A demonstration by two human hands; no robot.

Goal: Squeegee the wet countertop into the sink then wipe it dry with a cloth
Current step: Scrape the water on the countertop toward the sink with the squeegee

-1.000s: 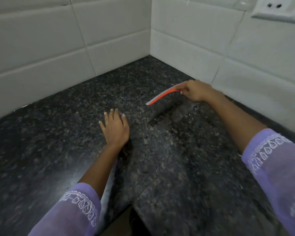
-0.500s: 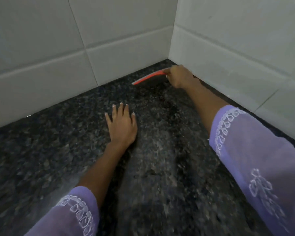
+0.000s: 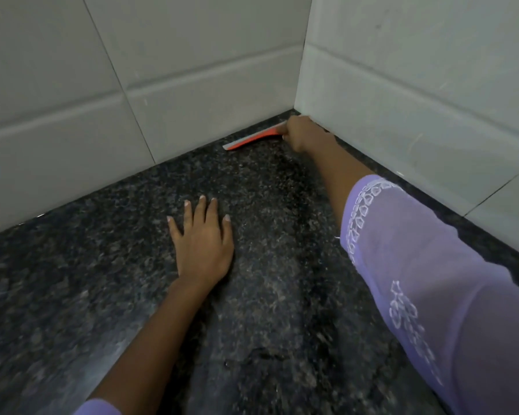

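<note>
The dark speckled granite countertop [image 3: 102,280] fills the lower view and runs into a tiled corner. My right hand [image 3: 304,134] reaches deep into that corner and is shut on the orange squeegee [image 3: 253,140]. Its blade lies low along the foot of the back wall, pointing left. My left hand [image 3: 203,239] rests flat on the counter, fingers spread, holding nothing, well in front of the squeegee. Small wet patches glint on the stone near the bottom centre [image 3: 252,354]. No sink or cloth is in view.
White tiled walls [image 3: 132,85] close the counter at the back and on the right [image 3: 417,100], meeting at the corner. My purple sleeve [image 3: 432,280] covers the counter's right side.
My right hand has carried the squeegee from mid-counter back into the corner, and the blade now lies down against the back wall. My left hand stays flat on the counter.
</note>
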